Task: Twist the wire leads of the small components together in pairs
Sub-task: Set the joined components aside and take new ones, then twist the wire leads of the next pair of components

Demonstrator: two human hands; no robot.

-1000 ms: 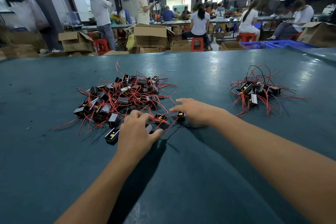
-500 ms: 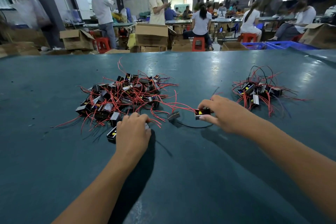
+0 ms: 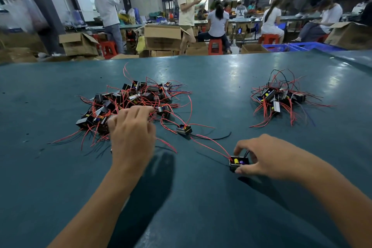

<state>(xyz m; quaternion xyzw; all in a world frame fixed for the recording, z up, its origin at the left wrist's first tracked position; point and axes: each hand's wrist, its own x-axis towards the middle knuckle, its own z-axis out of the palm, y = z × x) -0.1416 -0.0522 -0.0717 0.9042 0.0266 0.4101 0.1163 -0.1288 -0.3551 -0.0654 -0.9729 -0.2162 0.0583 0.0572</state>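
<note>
Small black box-shaped components with red and black wire leads [image 3: 128,104] lie heaped on a teal tabletop [image 3: 201,207] in a busy workshop. Both forearms reach forward. Left hand [image 3: 132,135] hovers blurred at the heap's near edge, fingers loosely spread. Right hand [image 3: 263,159] pinches one separate component [image 3: 238,163] between thumb and fingers.

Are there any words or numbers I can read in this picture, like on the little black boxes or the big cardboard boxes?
No text can be read.
Small component held by the right hand: no readable marking, only yellow and purple parts.
Big pile of components: labels too small and blurred.
Cardboard box: faint print on its side, too blurred to read.
White shirt back far behind: a dark mark, unreadable.
</note>
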